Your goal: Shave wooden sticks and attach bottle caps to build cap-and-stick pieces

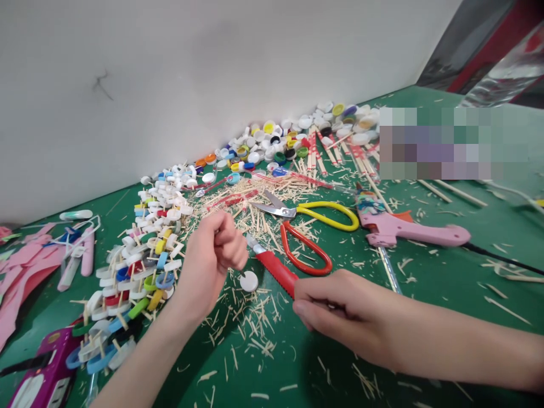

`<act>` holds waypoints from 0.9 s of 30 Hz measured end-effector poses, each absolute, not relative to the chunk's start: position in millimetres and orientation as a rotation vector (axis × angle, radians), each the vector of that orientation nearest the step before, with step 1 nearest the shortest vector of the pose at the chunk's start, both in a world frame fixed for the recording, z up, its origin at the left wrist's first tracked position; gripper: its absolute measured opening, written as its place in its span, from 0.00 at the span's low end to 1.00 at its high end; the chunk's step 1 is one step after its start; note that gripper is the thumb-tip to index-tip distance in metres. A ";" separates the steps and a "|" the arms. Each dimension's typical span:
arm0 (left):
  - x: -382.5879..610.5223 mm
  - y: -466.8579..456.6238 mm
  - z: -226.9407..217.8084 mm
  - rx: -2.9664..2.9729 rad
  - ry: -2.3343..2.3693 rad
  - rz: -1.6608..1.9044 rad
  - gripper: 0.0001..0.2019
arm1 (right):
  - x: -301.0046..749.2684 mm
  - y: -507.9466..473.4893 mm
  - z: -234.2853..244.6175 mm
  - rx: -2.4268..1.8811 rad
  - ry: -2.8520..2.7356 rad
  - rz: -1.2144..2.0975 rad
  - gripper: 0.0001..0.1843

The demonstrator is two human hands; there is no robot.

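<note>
My right hand (335,306) is wrapped round the red handle of a utility knife (277,271), its blade end pointing up and left toward my other hand. My left hand (219,246) is closed in a fist, and whatever is inside the fingers is hidden. Just below that fist is a small white round cap (249,281); I cannot tell whether it is joined to what the fingers hold. Beyond the knife lie scissors with one yellow handle (329,215) and one red handle (306,252), blades parted. Pale wood shavings (259,323) are scattered under and around both hands.
Bottle caps pierced by short sticks (140,272) are crowded at left; loose caps (267,141) line the wall. Wooden chopsticks (314,150) lie behind. A pink glue gun (425,229) rests at right with its cord. Pink sheets (29,266) and a purple device (45,368) are at far left.
</note>
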State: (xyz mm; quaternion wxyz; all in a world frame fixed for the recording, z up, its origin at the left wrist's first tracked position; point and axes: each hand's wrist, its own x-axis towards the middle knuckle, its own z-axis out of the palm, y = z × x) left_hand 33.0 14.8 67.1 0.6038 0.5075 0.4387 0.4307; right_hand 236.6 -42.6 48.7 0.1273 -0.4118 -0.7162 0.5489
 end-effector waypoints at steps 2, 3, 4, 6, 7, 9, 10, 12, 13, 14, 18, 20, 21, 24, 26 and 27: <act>35.1 9.8 59.8 1.063 0.965 1.007 0.22 | 236.4 -42.0 48.1 -1.215 -2.039 1.615 0.19; 35.8 8.8 56.7 1.020 0.945 1.019 0.24 | 236.1 -41.6 47.8 -1.220 -2.026 1.621 0.19; 36.4 8.5 54.3 0.985 0.929 1.033 0.25 | 235.8 -41.1 47.6 -1.222 -2.022 1.625 0.19; 37.3 8.9 51.0 0.937 0.903 1.063 0.26 | 235.1 -40.3 47.7 -1.226 -2.027 1.622 0.20; 37.6 9.2 50.0 0.925 0.894 1.074 0.26 | 234.7 -40.0 48.1 -1.227 -2.030 1.616 0.20; 38.1 9.5 48.5 0.919 0.888 1.085 0.27 | 234.2 -39.7 49.5 -1.221 -2.041 1.614 0.20; 38.2 9.6 47.9 0.923 0.888 1.089 0.27 | 234.0 -39.6 50.5 -1.218 -2.044 1.613 0.19; 38.3 9.5 46.2 0.929 0.886 1.091 0.27 | 234.0 -39.7 52.5 -1.218 -2.048 1.609 0.19; 38.3 9.5 45.3 0.930 0.884 1.089 0.27 | 234.1 -39.7 53.3 -1.219 -2.047 1.612 0.19; 38.3 9.5 44.2 0.932 0.878 1.086 0.27 | 234.2 -39.6 53.8 -1.220 -2.043 1.616 0.19; 38.7 9.7 40.1 0.948 0.859 1.077 0.27 | 234.5 -37.5 52.3 -1.217 -1.996 1.675 0.20; 39.2 9.4 38.8 0.951 0.858 1.070 0.28 | 234.5 -36.0 50.6 -1.220 -1.975 1.705 0.19; 39.4 9.1 38.4 0.950 0.858 1.067 0.28 | 234.5 -35.5 50.1 -1.219 -1.970 1.716 0.19; 39.4 8.4 37.7 0.951 0.852 1.059 0.29 | 234.7 -36.0 51.3 -1.224 -1.978 1.708 0.19; 38.9 8.4 37.4 0.957 0.846 1.064 0.29 | 235.0 -37.5 54.1 -1.239 -1.991 1.681 0.20; 38.7 8.5 37.2 0.960 0.843 1.067 0.29 | 235.2 -38.1 55.6 -1.246 -1.999 1.668 0.21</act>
